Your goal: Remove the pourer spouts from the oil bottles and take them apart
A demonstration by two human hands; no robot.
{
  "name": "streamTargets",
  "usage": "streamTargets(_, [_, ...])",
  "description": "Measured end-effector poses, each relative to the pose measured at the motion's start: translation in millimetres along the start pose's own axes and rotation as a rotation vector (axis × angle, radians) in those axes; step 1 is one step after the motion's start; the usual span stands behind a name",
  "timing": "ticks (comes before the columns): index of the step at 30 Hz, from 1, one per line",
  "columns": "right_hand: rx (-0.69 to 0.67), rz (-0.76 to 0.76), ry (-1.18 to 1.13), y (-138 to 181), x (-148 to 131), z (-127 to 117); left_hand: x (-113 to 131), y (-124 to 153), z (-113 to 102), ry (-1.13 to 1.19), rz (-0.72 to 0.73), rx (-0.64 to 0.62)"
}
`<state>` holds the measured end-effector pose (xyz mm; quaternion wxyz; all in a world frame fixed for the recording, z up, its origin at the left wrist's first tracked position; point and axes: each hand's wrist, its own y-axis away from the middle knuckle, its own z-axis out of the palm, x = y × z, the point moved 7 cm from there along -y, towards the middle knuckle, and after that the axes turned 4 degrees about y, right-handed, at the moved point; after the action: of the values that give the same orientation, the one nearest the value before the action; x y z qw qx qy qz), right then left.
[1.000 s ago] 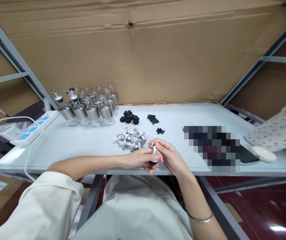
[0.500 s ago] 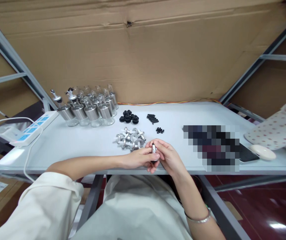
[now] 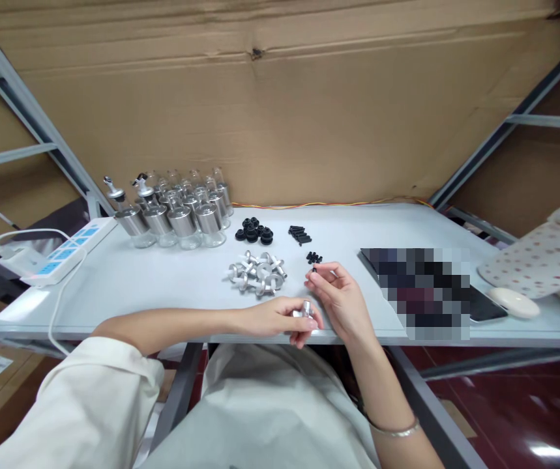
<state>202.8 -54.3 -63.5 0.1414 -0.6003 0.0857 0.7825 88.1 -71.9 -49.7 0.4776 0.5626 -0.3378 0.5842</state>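
While both hands sit at the table (image 3: 162, 280) edge:
Left hand (image 3: 274, 317): grip clamped on silver cap (image 3: 305, 310).
Right hand (image 3: 341, 301): fingertips pinched on black screw (image 3: 314, 268) — at 1 o'clock from cap, nearer the black-screw pile (image 3: 313, 256).

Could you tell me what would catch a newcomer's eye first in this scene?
Probably the two hands at the table's near edge: the left hand grips a small silver metal part, and the right hand pinches a tiny black piece. Next, the cluster of silver-capped glass bottles at the back left.
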Motion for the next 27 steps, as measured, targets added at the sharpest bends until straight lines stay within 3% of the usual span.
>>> streamTargets(5, [0.072, -0.279, 0.675, -19.4, -26.1, -28.0, -0.2, -0.2, -4.2, 0.102, -0.03, 0.056])
streamTargets(9, [0.101, -0.35, 0.953, -28.4, -29.2, -39.2, -1.1, -2.5, -5.9, 0.197, -0.031, 0.076])
streamTargets(17, [0.053, -0.514, 1.185, -31.0, -26.4, -31.0, -5.7, -5.5, -7.4, 0.19, -0.009, 0.05])
streamTargets(27, [-0.003, -0.428, 1.187, -35.4, -14.1, -22.2, -9.5, -5.9, -9.2, 0.137, 0.018, 0.019])
